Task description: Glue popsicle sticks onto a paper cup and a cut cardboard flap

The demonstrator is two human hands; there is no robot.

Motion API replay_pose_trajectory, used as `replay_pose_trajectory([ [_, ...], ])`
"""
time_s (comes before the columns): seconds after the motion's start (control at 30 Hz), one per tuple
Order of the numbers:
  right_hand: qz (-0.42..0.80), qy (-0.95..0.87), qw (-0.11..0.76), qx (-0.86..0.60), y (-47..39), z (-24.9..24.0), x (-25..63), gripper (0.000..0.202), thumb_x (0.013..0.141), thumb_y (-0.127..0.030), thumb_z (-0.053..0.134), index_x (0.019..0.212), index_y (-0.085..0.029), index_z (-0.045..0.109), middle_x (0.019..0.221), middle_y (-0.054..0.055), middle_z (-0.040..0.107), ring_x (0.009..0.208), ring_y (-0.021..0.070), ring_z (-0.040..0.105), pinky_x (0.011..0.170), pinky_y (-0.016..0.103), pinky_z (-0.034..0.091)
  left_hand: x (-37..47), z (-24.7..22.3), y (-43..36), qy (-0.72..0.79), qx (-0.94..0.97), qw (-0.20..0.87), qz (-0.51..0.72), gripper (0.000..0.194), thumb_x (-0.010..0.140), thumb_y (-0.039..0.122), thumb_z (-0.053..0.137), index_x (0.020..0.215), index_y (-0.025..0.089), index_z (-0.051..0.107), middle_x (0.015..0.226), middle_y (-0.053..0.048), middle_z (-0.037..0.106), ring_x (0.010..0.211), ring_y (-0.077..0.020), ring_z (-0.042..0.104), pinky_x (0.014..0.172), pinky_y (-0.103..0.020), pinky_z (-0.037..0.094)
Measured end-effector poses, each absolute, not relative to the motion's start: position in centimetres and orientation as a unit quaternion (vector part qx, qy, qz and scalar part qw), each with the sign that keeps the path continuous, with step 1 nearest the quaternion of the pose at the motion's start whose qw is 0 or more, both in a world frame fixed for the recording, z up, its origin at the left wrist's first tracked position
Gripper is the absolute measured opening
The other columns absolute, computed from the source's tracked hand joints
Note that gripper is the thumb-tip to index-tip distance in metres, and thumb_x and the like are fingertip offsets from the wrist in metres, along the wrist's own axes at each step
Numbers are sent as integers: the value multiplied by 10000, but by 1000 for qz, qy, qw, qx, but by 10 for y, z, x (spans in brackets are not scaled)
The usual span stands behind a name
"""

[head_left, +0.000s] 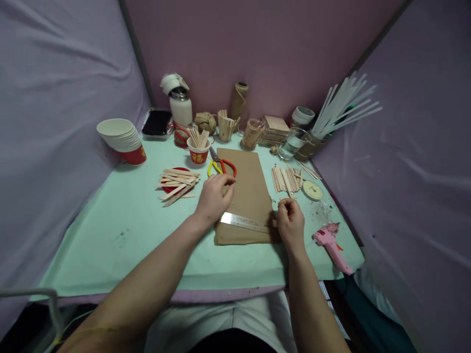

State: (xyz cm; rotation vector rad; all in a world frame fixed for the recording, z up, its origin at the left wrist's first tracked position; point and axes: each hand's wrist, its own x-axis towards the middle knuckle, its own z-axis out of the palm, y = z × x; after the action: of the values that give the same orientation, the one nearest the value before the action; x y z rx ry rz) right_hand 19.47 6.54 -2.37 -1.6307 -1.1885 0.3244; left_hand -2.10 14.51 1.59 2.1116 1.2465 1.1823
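Note:
My left hand [216, 197] hovers over the left edge of a brown cardboard sheet [246, 184], its fingers curled together just below the scissors [222, 166]. These have one yellow and one orange handle. Whatever the left fingers pinch, if anything, is too small to tell. A metal ruler [245, 222] lies across the lower part of the cardboard. My right hand [292, 223] is closed beside the board's right edge, thumb and fingers pressed together; I cannot make out anything between them. Just beyond it lies a row of small wooden sticks [285, 179].
Wooden sticks [178, 184] are piled on a red dish at left, near a red cup [199, 155] of sticks. Stacked paper cups [123, 139] stand far left. A pink glue gun [333, 246] lies right. Bottle [181, 109], twine and a glass [292, 143] line the back.

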Motion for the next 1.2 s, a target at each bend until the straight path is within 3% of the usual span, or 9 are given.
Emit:
replay_pose_trajectory([
  [0.4, 80, -456, 467, -753, 48, -16, 219, 177, 803, -297, 416, 803, -194, 560, 749, 25, 600, 719, 190, 522, 677, 307, 384, -40, 24, 157, 486, 753, 160, 413, 104, 830, 165, 536, 820, 197, 634, 880, -46, 697, 874, -222, 603, 827, -362, 445],
  [0.53, 78, -484, 427, -760, 39, -6, 229, 205, 825, -293, 400, 675, -217, 518, 627, -1, 540, 614, 178, 480, 602, 305, 342, -52, 25, 166, 511, 714, 133, 461, 103, 817, 156, 539, 814, 192, 635, 867, -51, 692, 877, -225, 608, 818, -356, 446],
  [0.67, 70, -534, 385, -750, 34, 5, 218, 365, 905, -370, 410, 568, -231, 436, 516, -32, 445, 517, 147, 412, 532, 292, 299, -47, 25, 161, 505, 733, 127, 438, 105, 830, 159, 533, 808, 190, 632, 869, -55, 688, 871, -229, 600, 817, -363, 441],
  [0.73, 66, -566, 383, -727, 33, 7, 209, 336, 900, -386, 480, 607, -222, 472, 572, -26, 486, 561, 147, 449, 562, 286, 345, -37, 23, 152, 483, 763, 131, 409, 114, 843, 154, 526, 834, 182, 636, 888, -65, 685, 881, -232, 596, 832, -369, 439],
  [0.83, 86, -646, 369, -662, 33, 6, 200, 113, 860, -295, 566, 912, -201, 601, 945, 53, 610, 837, 190, 563, 756, 322, 442, -22, 20, 137, 425, 823, 154, 343, 140, 854, 144, 524, 918, 155, 648, 935, -92, 673, 929, -239, 589, 854, -366, 440],
  [0.9, 118, -684, 335, -636, 32, 3, 199, 243, 842, -256, 596, 1080, -208, 591, 1121, 88, 589, 1002, 227, 554, 873, 373, 440, -17, 20, 129, 381, 862, 184, 279, 167, 860, 164, 542, 983, 149, 653, 986, -98, 666, 978, -244, 579, 873, -365, 436],
  [1.07, 162, -703, 257, -643, 25, -1, 200, 219, 806, -243, 668, 1023, -232, 641, 1032, 66, 626, 1015, 257, 532, 896, 418, 430, -28, 28, 127, 324, 900, 266, 124, 166, 793, 265, 654, 946, 201, 664, 971, -59, 635, 978, -245, 569, 818, -350, 428],
  [1.2, 175, -694, 256, -650, 24, -2, 202, 142, 811, -228, 647, 953, -230, 649, 964, 57, 609, 958, 244, 537, 852, 399, 441, -36, 28, 129, 330, 905, 258, 69, 138, 756, 222, 643, 892, 200, 632, 932, -53, 627, 912, -237, 563, 758, -333, 414],
])
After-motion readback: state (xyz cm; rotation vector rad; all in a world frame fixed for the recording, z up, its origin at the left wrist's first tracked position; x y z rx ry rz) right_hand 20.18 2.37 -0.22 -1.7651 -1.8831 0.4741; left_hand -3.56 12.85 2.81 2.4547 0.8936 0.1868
